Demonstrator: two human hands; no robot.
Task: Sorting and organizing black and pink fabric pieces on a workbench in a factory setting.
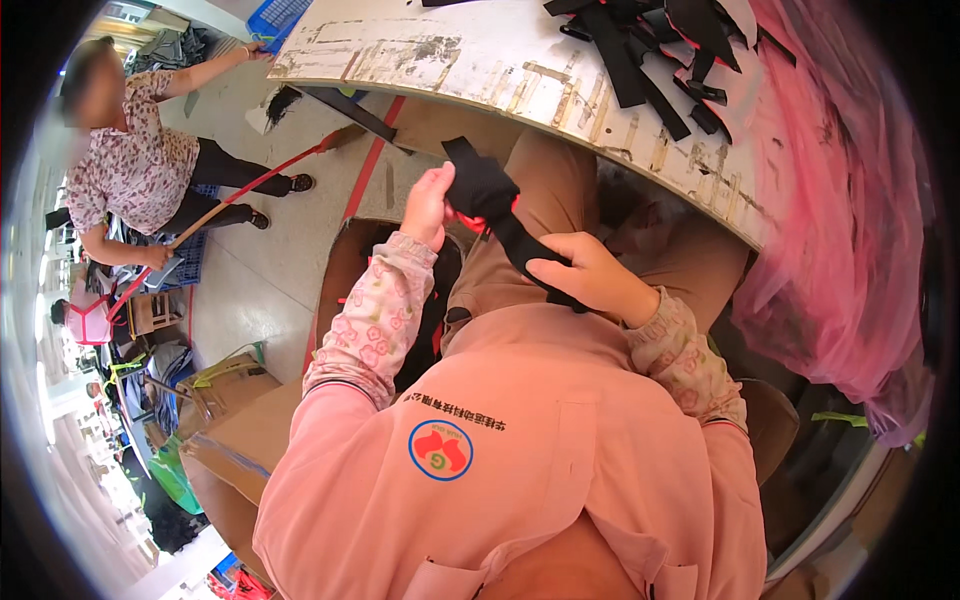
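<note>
A black fabric strap piece with a wide upper part and a long tail hangs over my lap between my two hands. A bit of red shows along its lower edge. My left hand pinches the wide part at its left side. Lower and to the right, my right hand is closed on the tail, thumb on top. Several similar black strap pieces, some with red on them, lie piled on the worn white table in front of me.
Pink plastic sheeting drapes over the table's right end. Below my left forearm stands an open cardboard box, partly hidden, with more cartons at the left. Another person stands there holding a broom and touching a blue basket.
</note>
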